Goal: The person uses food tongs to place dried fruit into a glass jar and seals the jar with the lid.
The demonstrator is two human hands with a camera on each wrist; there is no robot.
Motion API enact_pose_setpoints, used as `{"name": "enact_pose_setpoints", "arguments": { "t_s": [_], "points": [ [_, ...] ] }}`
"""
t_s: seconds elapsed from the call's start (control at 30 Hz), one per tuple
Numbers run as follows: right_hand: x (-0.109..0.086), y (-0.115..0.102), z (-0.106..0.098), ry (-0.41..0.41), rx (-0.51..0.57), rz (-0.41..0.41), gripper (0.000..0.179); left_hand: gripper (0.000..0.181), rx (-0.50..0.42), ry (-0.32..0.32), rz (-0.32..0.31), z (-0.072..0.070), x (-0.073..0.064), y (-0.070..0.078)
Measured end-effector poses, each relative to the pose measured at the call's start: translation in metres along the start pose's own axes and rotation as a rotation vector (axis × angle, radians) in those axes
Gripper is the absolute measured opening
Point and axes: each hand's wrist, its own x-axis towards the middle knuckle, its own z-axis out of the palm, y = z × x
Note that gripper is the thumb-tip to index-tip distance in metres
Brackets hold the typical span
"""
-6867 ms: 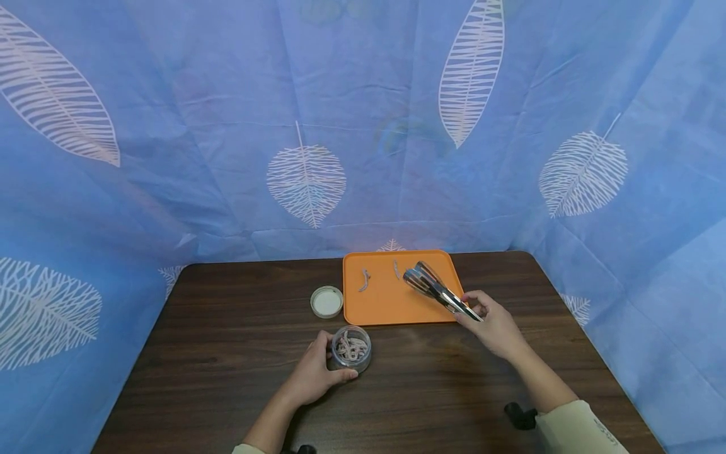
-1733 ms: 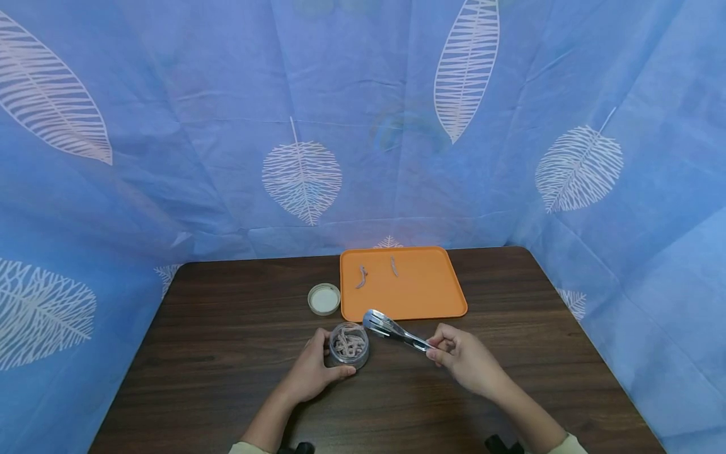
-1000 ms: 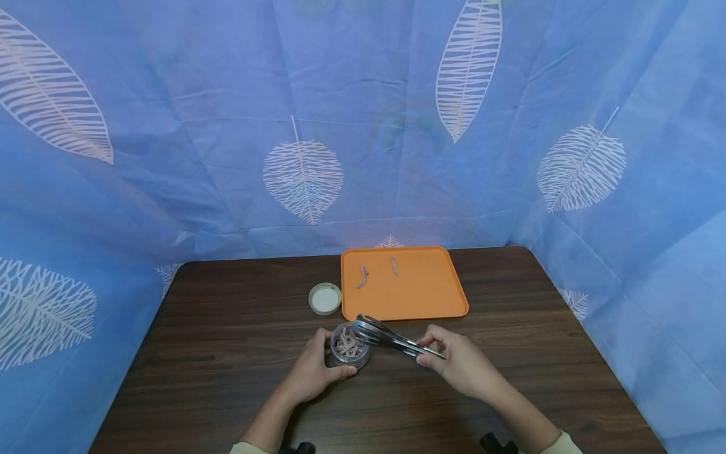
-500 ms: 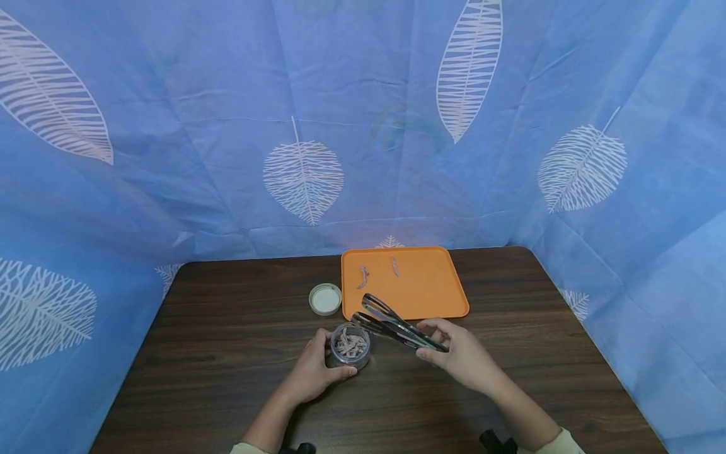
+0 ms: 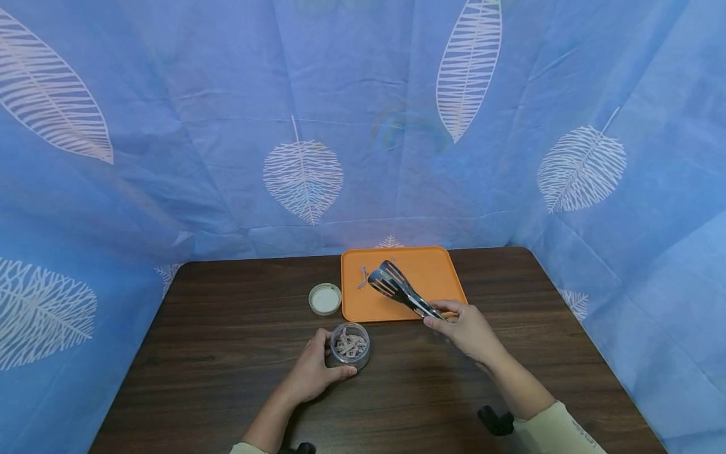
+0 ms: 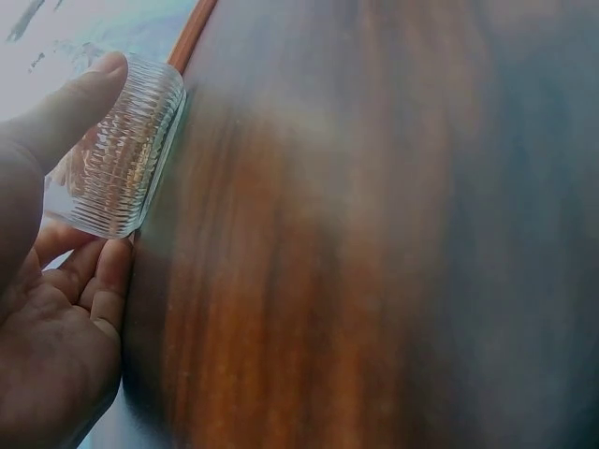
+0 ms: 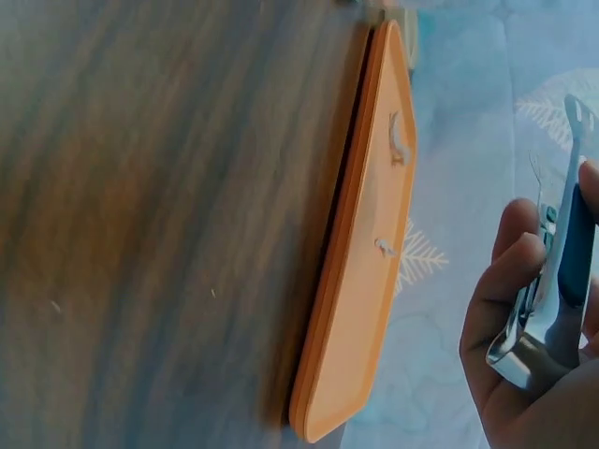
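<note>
My left hand [image 5: 311,372] grips a clear ribbed jar [image 6: 122,159] from its left side, thumb across the near side and fingers behind. Pale, twisted strips [image 5: 349,345] fill the uncovered jar, which stands on the table. My right hand [image 5: 467,331] holds metal tongs [image 5: 405,295] by the hinge end, above the orange tray [image 5: 437,277]. The tong heads point left and away from me, slightly apart; whether anything is between them cannot be told. On the tray lies a greyish strip [image 7: 399,140], and another strip [image 7: 385,248] is mostly hidden by the tongs in the head view.
A round jar lid [image 5: 325,299] lies left of the tray, behind the jar. The dark wooden table [image 5: 227,353] ends at a blue leaf-patterned curtain [image 5: 363,157] at the back and sides.
The tongs dipped to the jar, spread wide at its rim, then rose away over the tray with their arms closer together. My left hand and the jar stayed in place.
</note>
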Motion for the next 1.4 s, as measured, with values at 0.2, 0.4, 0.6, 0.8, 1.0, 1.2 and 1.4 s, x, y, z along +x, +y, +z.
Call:
{"name": "enact_pose_setpoints", "arguments": {
  "t_s": [0.2,0.4,0.6,0.8,1.0,1.2,1.4],
  "points": [
    [0.022,0.004,-0.01,0.079,-0.063,-0.022,0.056,0.077,-0.006,-0.004,0.007,0.001,0.0,-0.002],
    [0.04,0.016,-0.015,0.143,-0.118,0.013,0.059,0.076,-0.011,-0.005,0.015,0.0,0.0,-0.002],
    [0.052,0.029,-0.009,0.144,-0.191,0.056,0.056,0.076,-0.009,-0.011,0.008,-0.001,-0.001,-0.002],
    [0.061,0.034,-0.008,0.126,-0.242,0.078,0.057,0.077,0.001,-0.007,0.012,0.0,0.001,-0.003],
    [0.071,0.038,-0.007,0.109,-0.334,0.088,0.056,0.077,0.009,-0.002,0.011,0.0,0.001,-0.005],
    [0.078,0.041,-0.004,0.123,-0.471,0.061,0.054,0.077,0.004,-0.002,0.014,0.0,0.002,-0.005],
    [0.084,0.044,-0.003,0.179,-0.523,0.068,0.051,0.077,-0.001,-0.005,0.02,-0.001,0.001,-0.004]
  ]
}}
